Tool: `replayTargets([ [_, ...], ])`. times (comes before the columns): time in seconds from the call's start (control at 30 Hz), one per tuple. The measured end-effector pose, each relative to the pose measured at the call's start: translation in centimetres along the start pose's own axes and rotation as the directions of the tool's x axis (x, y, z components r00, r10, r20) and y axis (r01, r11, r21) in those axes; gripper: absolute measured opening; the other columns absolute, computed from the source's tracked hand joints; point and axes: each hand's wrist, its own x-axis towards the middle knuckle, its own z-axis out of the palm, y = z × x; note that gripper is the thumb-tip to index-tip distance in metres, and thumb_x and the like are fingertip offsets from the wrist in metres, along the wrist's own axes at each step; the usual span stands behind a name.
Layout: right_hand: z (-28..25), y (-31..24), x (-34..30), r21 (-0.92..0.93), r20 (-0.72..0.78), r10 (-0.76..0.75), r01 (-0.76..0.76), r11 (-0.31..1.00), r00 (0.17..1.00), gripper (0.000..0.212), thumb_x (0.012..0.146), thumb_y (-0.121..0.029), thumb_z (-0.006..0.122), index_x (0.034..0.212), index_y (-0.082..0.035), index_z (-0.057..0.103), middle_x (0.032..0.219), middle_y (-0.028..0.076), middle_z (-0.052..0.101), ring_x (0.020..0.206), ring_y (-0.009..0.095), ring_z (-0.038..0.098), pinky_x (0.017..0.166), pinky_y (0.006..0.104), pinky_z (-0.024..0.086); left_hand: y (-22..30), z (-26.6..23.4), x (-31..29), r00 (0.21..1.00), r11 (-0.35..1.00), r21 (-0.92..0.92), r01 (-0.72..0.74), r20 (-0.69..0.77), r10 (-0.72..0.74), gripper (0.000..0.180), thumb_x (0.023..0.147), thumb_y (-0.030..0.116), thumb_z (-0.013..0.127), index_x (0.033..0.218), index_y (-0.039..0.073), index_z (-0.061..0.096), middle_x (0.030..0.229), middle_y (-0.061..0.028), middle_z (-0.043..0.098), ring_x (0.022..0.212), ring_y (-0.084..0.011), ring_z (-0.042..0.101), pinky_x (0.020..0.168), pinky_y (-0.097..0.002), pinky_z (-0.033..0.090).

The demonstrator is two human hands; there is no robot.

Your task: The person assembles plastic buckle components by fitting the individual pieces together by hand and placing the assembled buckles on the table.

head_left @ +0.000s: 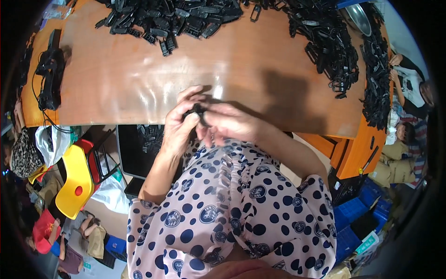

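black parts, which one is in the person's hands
The small black part pinched in the left hand, right hand close beside it; it is held up, unlike the heaped parts lying on the table.

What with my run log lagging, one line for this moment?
left hand: holds small black part; right hand: at same part; tabletop: heaped black parts

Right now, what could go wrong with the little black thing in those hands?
The small black part might slip from between the left hand and the right hand and drop off the table, because they are close to its near edge. If it fell toward the left, it could get lost among the black pieces in the dark tray.
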Motion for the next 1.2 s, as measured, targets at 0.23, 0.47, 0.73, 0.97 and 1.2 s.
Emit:
replayTargets([
  [0.23,0.3,-2.6,1.7,-0.584,0.0,0.063,-0.051,0.81,0.998,0.027,0.086,-0.01,0.061,0.11,-0.003,0.051,0.099,0.008,0.058,0.077,0.013,0.061,0.061,0.0224,0.05,2.3,-3.0,-5.3,0.946,0.963,0.268,0.03,-0.318,0.059,0.036,0.084,0.036,0.065,0.089,0.0,0.064,0.115,-0.0126,0.055,0.102,-0.0204,0.054,0.086,-0.0335,0.045],
  [0.47,-13.1,-16.3,-1.7,-0.745,0.258,-0.679,-0.306,-0.593,0.687,0.036,0.08,-0.007,0.059,0.115,-0.006,0.05,0.11,0.011,0.052,0.1,0.031,0.053,0.087,0.0363,0.046,5.9,-7.8,-9.2,0.975,-0.193,0.962,0.193,-0.211,-0.074,0.028,0.071,0.019,0.071,0.093,0.005,0.062,0.098,-0.0105,0.057,0.097,-0.0303,0.054,0.075,-0.0382,0.046],
  [0.73,-13.3,-19.5,0.4,-0.596,0.227,-0.466,-0.257,-0.761,0.855,0.028,0.081,-0.011,0.061,0.108,-0.006,0.052,0.103,0.011,0.05,0.098,0.03,0.052,0.083,0.0397,0.047,7.4,-5.7,1.7,0.961,-0.094,0.995,-0.013,0.038,0.273,0.022,0.078,0.001,0.056,0.099,0.009,0.059,0.098,-0.01,0.057,0.095,-0.0291,0.056,0.071,-0.0383,0.049],
  [0.97,-13.7,-19.1,-0.6,-0.645,0.146,-0.489,-0.292,-0.706,0.86,0.024,0.083,-0.017,0.061,0.102,-0.004,0.052,0.098,0.012,0.05,0.094,0.032,0.052,0.077,0.0405,0.046,5.7,-8.5,11.8,0.893,-0.281,0.911,-0.3,0.372,0.252,0.025,0.08,0.002,0.052,0.104,0.009,0.055,0.104,-0.0096,0.053,0.096,-0.0294,0.056,0.076,-0.039,0.05],
  [1.2,-10.2,-11.1,-2.6,-0.27,-0.215,-0.561,0.504,0.821,0.8,0.02,0.092,-0.012,0.054,0.11,-0.003,0.054,0.087,0.008,0.062,0.079,0.012,0.06,0.062,0.0208,0.05,4.8,-6.3,10.2,0.958,-0.185,0.945,-0.27,0.283,0.049,0.019,0.084,0.017,0.059,0.086,0.004,0.046,0.081,-0.0137,0.059,0.078,-0.0317,0.061,0.062,-0.0403,0.049],
])
